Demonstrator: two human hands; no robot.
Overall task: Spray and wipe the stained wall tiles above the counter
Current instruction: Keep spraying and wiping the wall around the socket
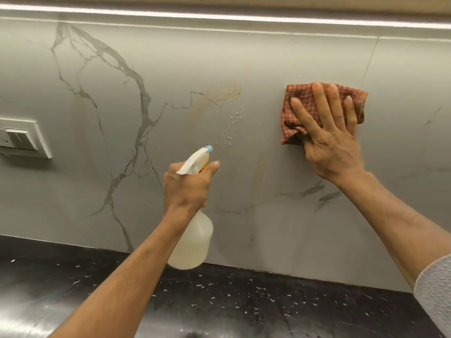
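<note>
My left hand point(186, 187) grips the neck of a translucent spray bottle point(192, 242) with a white trigger head and blue nozzle, aimed up at the wall. A brownish stain point(225, 93) marks the grey marble-veined wall tiles point(170, 57) just above the nozzle, and wet droplets point(233, 120) run down below it. A fainter brown streak point(260, 172) lies lower right. My right hand point(329, 140) lies flat against the tile, fingers spread, pressing a folded reddish-brown cloth point(302, 103) to the right of the stain.
A white switch and socket plate point(22, 137) is mounted on the wall at the far left. The black speckled counter point(219, 301) runs along the bottom. A light strip point(219, 17) glows under the cabinet above. A tile joint point(369, 59) runs up above the cloth.
</note>
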